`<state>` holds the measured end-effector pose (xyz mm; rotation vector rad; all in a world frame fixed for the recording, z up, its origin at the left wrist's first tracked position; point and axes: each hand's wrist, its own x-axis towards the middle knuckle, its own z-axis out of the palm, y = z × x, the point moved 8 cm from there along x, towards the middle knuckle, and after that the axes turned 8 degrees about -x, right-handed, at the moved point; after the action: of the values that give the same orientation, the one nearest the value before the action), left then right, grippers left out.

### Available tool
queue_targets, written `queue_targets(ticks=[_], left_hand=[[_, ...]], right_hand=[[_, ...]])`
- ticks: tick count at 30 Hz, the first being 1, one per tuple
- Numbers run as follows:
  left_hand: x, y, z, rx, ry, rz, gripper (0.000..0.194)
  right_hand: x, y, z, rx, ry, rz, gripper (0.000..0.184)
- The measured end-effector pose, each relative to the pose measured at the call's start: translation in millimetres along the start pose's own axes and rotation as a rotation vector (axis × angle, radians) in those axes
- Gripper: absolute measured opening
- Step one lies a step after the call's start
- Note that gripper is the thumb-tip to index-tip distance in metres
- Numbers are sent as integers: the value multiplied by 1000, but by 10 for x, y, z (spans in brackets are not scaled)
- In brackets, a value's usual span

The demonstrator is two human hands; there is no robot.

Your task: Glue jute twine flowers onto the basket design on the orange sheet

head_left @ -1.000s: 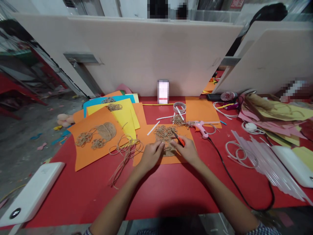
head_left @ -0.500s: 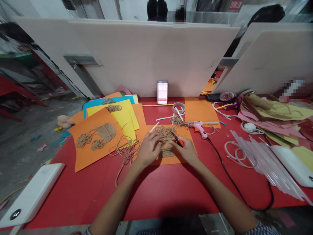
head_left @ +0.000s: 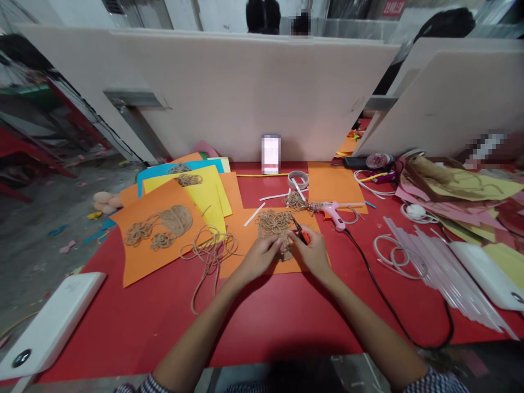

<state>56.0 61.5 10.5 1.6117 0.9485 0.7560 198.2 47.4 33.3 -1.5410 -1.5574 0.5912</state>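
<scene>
Both of your hands are at the centre of the frame, over the orange sheet [head_left: 241,240] that lies on the red table [head_left: 286,322]. The looped twine piece [head_left: 273,219] rests on this sheet, just beyond your fingertips, and more coiled twine shows between and under your hands.

Your right hand [head_left: 314,254] has its fingers closed around the red-orange handle of a small cutting tool [head_left: 303,234], whose dark tip points up and left towards the loops. Your left hand [head_left: 262,255] is curled, thumb and forefinger close together at the lower edge of the twine piece; whether they pinch a strand, you cannot tell at this size.

Above the piece, a small twine bundle [head_left: 293,201] sits near the nozzle of the pink glue gun [head_left: 334,216], and a tape roll [head_left: 290,181] lies just above that. A white strip [head_left: 254,214] slants at the upper left of the piece.

Left of your hands is a loose tangle of twine [head_left: 210,251]; farther left, a second orange sheet [head_left: 137,262] carries twine shapes. A lit phone [head_left: 271,153] stands upright against the pale panel [head_left: 229,93] at upper centre. Clear sticks [head_left: 450,278] lie at the right.
</scene>
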Motion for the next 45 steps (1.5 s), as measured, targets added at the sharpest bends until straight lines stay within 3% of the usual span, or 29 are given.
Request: queue_targets(ticks=[6, 11, 19, 31, 37, 42, 45], left_hand=[[-24, -115, -277, 68, 245, -25, 38], [-58, -37, -289, 241, 294, -20, 39], [-57, 23, -219, 385, 250, 8, 37], [-108, 67, -99, 472, 274, 71, 34], [-150, 86, -56, 416, 263, 114, 35], [-169, 93, -173, 220, 368, 70, 41], [-173, 87, -218, 218, 400, 49, 43]], right_hand=[[-28, -100, 17, -593, -110, -162, 42], [-42, -135, 80, -846, -154, -183, 37], [-18, -168, 5, -910, -85, -159, 44], [-38, -184, 100, -970, -76, -233, 47], [-66, -196, 108, -968, -53, -285, 45], [-56, -244, 70, -935, -19, -340, 45], [-56, -263, 56, -915, -18, -345, 45]])
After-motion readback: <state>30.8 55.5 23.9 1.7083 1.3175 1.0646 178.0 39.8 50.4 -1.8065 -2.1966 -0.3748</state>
